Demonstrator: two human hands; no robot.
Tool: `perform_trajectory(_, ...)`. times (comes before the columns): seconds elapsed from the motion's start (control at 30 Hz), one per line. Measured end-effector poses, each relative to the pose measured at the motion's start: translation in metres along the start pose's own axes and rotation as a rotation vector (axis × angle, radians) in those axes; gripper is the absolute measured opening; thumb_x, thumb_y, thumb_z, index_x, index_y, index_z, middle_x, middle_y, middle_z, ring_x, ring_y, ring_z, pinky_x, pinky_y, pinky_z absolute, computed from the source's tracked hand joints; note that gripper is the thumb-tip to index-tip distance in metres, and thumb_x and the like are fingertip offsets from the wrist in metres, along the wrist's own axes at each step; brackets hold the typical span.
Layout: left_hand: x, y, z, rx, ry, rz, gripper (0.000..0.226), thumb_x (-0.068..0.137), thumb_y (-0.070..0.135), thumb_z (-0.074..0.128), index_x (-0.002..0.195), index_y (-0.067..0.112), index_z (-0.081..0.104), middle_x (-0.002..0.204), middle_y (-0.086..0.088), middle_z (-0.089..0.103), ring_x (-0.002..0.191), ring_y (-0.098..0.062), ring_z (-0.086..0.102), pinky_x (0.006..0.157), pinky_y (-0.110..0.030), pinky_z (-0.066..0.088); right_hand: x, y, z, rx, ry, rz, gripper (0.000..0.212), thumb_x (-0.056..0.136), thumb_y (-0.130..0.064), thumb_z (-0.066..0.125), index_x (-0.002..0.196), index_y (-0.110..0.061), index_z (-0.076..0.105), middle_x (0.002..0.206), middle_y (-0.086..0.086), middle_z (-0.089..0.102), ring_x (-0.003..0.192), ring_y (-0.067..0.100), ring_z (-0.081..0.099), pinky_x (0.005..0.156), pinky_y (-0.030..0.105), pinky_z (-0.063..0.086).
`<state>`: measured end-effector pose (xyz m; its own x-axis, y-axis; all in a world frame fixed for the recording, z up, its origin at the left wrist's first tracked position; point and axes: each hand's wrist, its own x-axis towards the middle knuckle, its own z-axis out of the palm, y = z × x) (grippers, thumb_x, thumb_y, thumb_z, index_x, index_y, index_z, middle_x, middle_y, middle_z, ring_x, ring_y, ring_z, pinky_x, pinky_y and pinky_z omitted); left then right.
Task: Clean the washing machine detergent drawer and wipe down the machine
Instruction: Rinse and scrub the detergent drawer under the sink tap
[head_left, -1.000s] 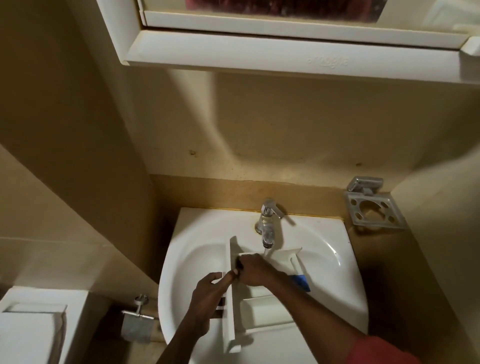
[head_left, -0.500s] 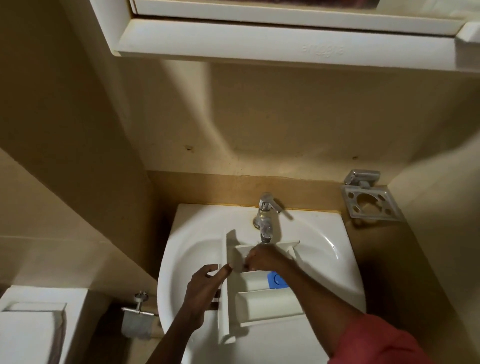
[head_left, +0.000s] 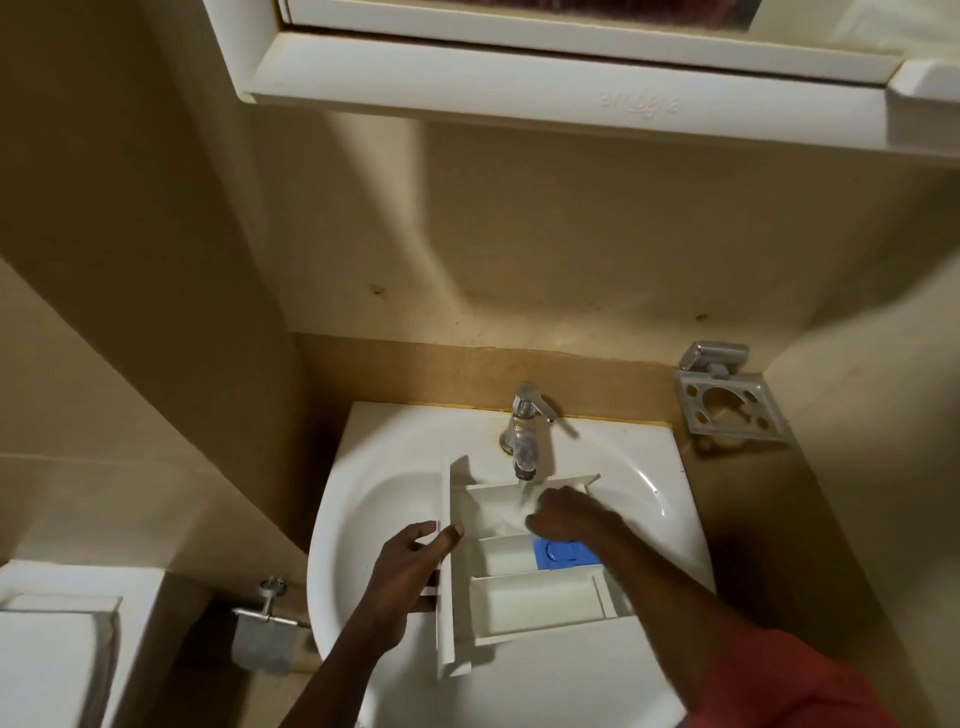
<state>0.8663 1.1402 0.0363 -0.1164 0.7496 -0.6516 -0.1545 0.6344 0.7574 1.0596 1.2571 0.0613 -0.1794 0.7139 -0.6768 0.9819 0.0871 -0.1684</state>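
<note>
Right hand (head_left: 566, 519) shifts right, knuckles up inside detergent drawer (head_left: 524, 597) under tap (head_left: 527, 431), lower centre, grasp unclear; left hand (head_left: 410, 571) grips its front panel.

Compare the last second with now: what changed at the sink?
The right hand slid right inside the drawer, away from the left hand. Nothing was taken up or let go. The left hand still grips the drawer's front panel, and the drawer stays in the sink under the tap.
</note>
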Motion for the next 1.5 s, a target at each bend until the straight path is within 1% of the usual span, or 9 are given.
perform_trajectory(0.1, -0.005, 0.002, 0.012, 0.008, -0.014, 0.012, 0.069, 0.057, 0.059, 0.082, 0.115, 0.026, 0.066, 0.109, -0.021, 0.068, 0.083, -0.032, 0.073, 0.071, -0.048, 0.063, 0.0, 0.01, -0.004, -0.104, 0.015, 0.073, 0.04, 0.091, -0.019, 0.047, 0.125, -0.002, 0.058, 0.131, 0.016, 0.059, 0.12, 0.03, 0.056, 0.092, 0.032, 0.045)
perform_trajectory(0.37, 0.001, -0.003, 0.002, -0.003, 0.01, 0.005, 0.077, 0.058, 0.065, 0.079, 0.121, 0.022, 0.065, 0.108, -0.014, 0.072, 0.088, -0.033, 0.074, 0.067, -0.041, 0.062, -0.006, -0.054, 0.013, 0.01, -0.042, -0.239, 0.036, 0.1, -0.029, 0.044, 0.125, -0.007, 0.058, 0.133, 0.014, 0.057, 0.12, 0.032, 0.053, 0.086, 0.032, 0.04)
perform_trajectory(0.67, -0.004, 0.003, 0.009, 0.007, 0.019, 0.001, 0.071, 0.056, 0.059, 0.081, 0.115, 0.027, 0.058, 0.109, -0.016, 0.067, 0.095, -0.037, 0.071, 0.076, -0.05, 0.062, 0.004, 0.005, 0.001, -0.03, 0.142, 0.097, 0.042, 0.092, -0.025, 0.049, 0.128, -0.002, 0.054, 0.132, 0.019, 0.057, 0.122, 0.034, 0.055, 0.098, 0.036, 0.045)
perform_trajectory(0.83, -0.002, 0.011, 0.008, 0.067, 0.018, -0.005, 0.08, 0.051, 0.067, 0.08, 0.114, 0.026, 0.055, 0.107, -0.012, 0.067, 0.083, -0.027, 0.071, 0.073, -0.043, 0.062, 0.0, -0.044, 0.03, 0.181, 0.06, -0.167, 0.032, 0.095, -0.029, 0.046, 0.117, -0.009, 0.06, 0.123, 0.014, 0.063, 0.112, 0.032, 0.059, 0.085, 0.032, 0.045)
perform_trajectory(1.0, -0.003, 0.015, 0.001, 0.059, -0.019, -0.001, 0.059, 0.081, 0.047, 0.076, 0.125, 0.017, 0.052, 0.097, -0.006, 0.066, 0.079, -0.028, 0.069, 0.078, -0.048, 0.059, -0.024, -0.04, 0.038, 0.257, 0.245, -0.302, 0.025, 0.091, -0.025, 0.045, 0.103, -0.016, 0.066, 0.106, 0.011, 0.069, 0.097, 0.031, 0.064, 0.083, 0.041, 0.053)
perform_trajectory(1.1, -0.006, 0.013, -0.002, 0.053, -0.031, -0.008, 0.066, 0.074, 0.048, 0.078, 0.126, 0.016, 0.053, 0.094, -0.003, 0.066, 0.076, -0.027, 0.069, 0.072, -0.046, 0.059, -0.038, -0.014, 0.049, 0.142, 0.303, -0.364, 0.027, 0.097, -0.037, 0.043, 0.102, -0.022, 0.065, 0.105, 0.002, 0.07, 0.098, 0.028, 0.063, 0.083, 0.041, 0.051)
perform_trajectory(1.2, -0.01, 0.017, 0.001, 0.074, -0.054, -0.014, 0.075, 0.065, 0.05, 0.078, 0.127, 0.02, 0.051, 0.099, -0.007, 0.064, 0.08, -0.027, 0.066, 0.078, -0.048, 0.059, -0.036, 0.02, 0.049, -0.019, 0.444, -0.155, 0.043, 0.103, -0.039, 0.029, 0.098, -0.015, 0.063, 0.099, 0.008, 0.068, 0.099, 0.033, 0.063, 0.081, 0.039, 0.05)
perform_trajectory(1.27, -0.013, 0.018, 0.004, 0.1, -0.067, 0.0, 0.076, 0.064, 0.049, 0.078, 0.128, 0.022, 0.048, 0.101, -0.009, 0.061, 0.083, -0.026, 0.063, 0.083, -0.05, 0.058, -0.028, 0.025, 0.042, -0.013, 0.33, -0.033, 0.046, 0.103, -0.034, 0.022, 0.101, -0.008, 0.061, 0.091, 0.012, 0.06, 0.1, 0.034, 0.061, 0.08, 0.037, 0.048)
perform_trajectory(1.5, -0.015, 0.017, 0.004, 0.103, -0.045, 0.021, 0.077, 0.062, 0.051, 0.08, 0.125, 0.023, 0.046, 0.096, -0.008, 0.058, 0.08, -0.024, 0.061, 0.078, -0.045, 0.058, -0.014, -0.02, 0.037, 0.168, 0.239, -0.026, 0.049, 0.097, -0.034, 0.043, 0.139, -0.009, 0.04, 0.143, 0.014, 0.045, 0.128, 0.037, 0.046, 0.102, 0.041, 0.039)
